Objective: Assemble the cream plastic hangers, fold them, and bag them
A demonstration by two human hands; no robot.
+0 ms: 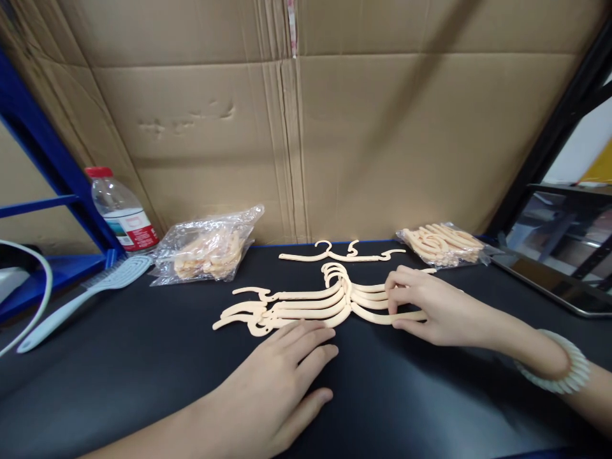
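Observation:
Several cream folding clothes hangers (306, 305) lie in an overlapping row on the black table, their hooks bunched near the middle. My left hand (291, 376) rests palm down at the front of the row, fingers stretched out, its fingertips by the nearest hanger's left arm. At the right side of the row, my right hand (425, 306) has thumb and fingers closed on the nearest hanger's right arm. Its fingers cover part of the other right arms. Behind the row lies a single cream hanger (335, 256) with its hook pointing away.
Clear bags of cream hanger parts lie at the back left (210, 248) and back right (442, 243). A pale blue hairbrush (95, 293) and a red-capped bottle (122, 213) are on the left. A dark flat device (549, 280) is on the right. Cardboard (430, 127) stands behind.

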